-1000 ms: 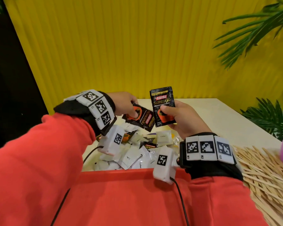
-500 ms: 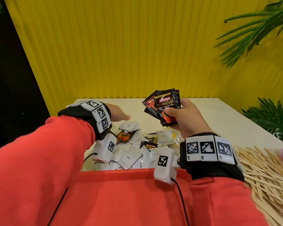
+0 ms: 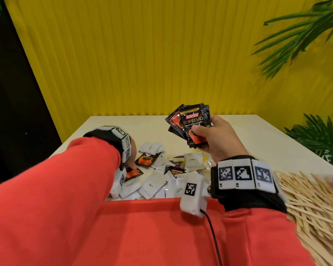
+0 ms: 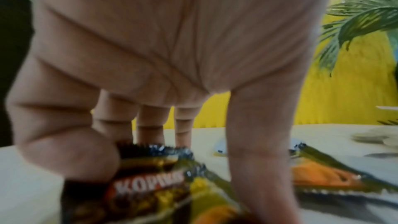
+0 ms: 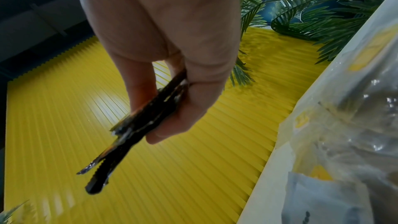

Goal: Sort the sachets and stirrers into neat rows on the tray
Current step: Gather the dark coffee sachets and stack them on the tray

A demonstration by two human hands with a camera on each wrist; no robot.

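On the table [image 3: 258, 135], amid a loose heap of white sachets [image 3: 152, 187] and dark ones, the left hand [image 3: 132, 152] reaches down to a black coffee sachet [image 3: 132, 172] at the heap's left edge. From the left wrist view its thumb and fingertips [image 4: 150, 132] close on the sachet's crimped top edge, so this grip is pinching that packet, which looks not yet lifted clear. The right hand [image 3: 215, 137] is held up above the pile, thumb across the front, its grip clamped on a fanned bundle of black sachets [image 3: 192, 123]; the right wrist view shows them edge-on, several thick. Wooden stirrers [image 3: 311, 204] lie in a heap at the right, untouched. A red surface [image 3: 152, 227] fills the near foreground; whether that is the tray or clothing I cannot tell.

The step in hand seems to be gathering like sachets before laying a row. To do it well, the pinch should stay on the sealed crimp rather than the puffy middle, since foil slides. Lift straight up so the neighbouring black sachet [image 3: 146, 160] just beside it is not dragged along. Bring it to the bundle face-forward and same way up, slip it under the right thumb, and square the fanned edges before setting anything down, or the row will start crooked
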